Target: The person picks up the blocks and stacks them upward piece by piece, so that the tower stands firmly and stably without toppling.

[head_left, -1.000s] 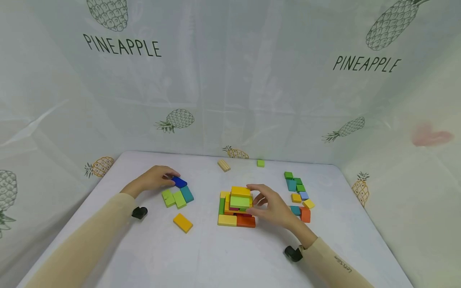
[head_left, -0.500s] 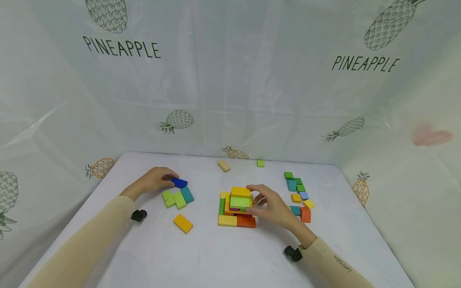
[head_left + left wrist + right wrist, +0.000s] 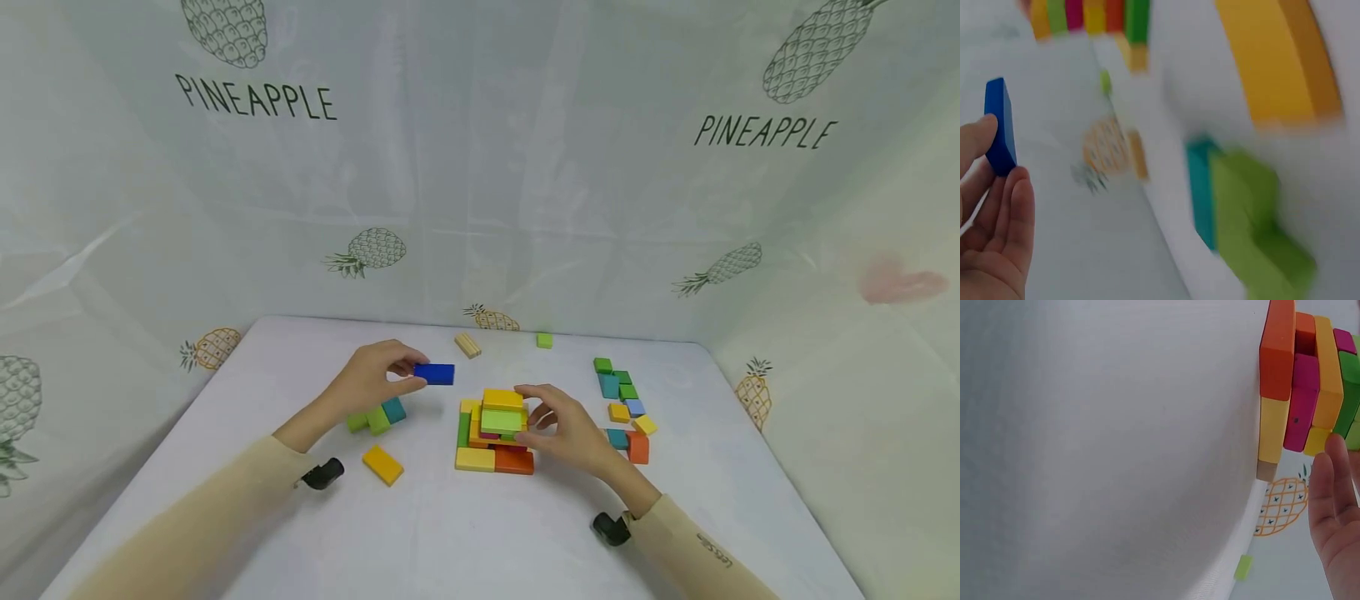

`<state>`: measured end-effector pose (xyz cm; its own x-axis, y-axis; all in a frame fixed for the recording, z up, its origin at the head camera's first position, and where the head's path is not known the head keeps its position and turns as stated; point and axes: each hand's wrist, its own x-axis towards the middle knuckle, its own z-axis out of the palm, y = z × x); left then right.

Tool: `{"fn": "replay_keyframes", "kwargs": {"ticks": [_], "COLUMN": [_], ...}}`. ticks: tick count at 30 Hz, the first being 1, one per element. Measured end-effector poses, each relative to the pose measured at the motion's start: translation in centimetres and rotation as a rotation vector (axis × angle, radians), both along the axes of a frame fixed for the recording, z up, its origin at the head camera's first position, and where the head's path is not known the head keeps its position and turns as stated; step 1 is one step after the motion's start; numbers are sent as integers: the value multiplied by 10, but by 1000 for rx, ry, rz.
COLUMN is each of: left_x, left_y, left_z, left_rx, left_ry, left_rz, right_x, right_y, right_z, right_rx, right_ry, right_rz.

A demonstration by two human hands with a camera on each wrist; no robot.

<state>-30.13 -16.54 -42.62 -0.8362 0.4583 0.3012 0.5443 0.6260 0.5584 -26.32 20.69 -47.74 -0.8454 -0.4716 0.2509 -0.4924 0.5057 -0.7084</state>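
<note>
Pinched between thumb and fingers of my left hand is a blue rectangular block, held above the table left of the stack. The left wrist view shows this blue block between thumb and fingertips. My right hand stays at the right side of a stack of coloured blocks, thumb toward the front and forefinger by the top yellow block. In the right wrist view, relaxed fingers reach the stack's side; whether they press on it, I cannot tell.
A light green block and a teal block lie under the left hand. An orange-yellow block lies nearer. Several small blocks spread at the right. A wooden piece and a green block lie at the back.
My left hand has lifted the blue block from beside the teal block and carried it right, toward the stack. The right hand has stayed at the stack.
</note>
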Motion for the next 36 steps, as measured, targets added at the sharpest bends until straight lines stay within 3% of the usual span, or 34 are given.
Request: {"fn": "replay_keyframes", "kwargs": {"ticks": [3,6,9,13,22,36], "left_x": [18,30,35,37,41,41], "left_y": [29,52,70,84,99,103], "left_z": [2,-2,-9,-17,-21,-27], "left_rx": [35,50,53,48,17,61], "left_ry": [27,37,28,23,10,9], "left_rz": [-62,-117,-135,-105,-67,-73], "right_x": [1,0,0,-1,-1,-2], "right_y": [1,0,0,-1,-1,0], "right_z": [0,-1,-2,-3,1,-1], "right_rx": [1,1,-1,-7,-15,-23], "right_ry": [-7,-19,-26,-16,-14,-7], "right_rz": [-3,-2,0,9,18,25]}}
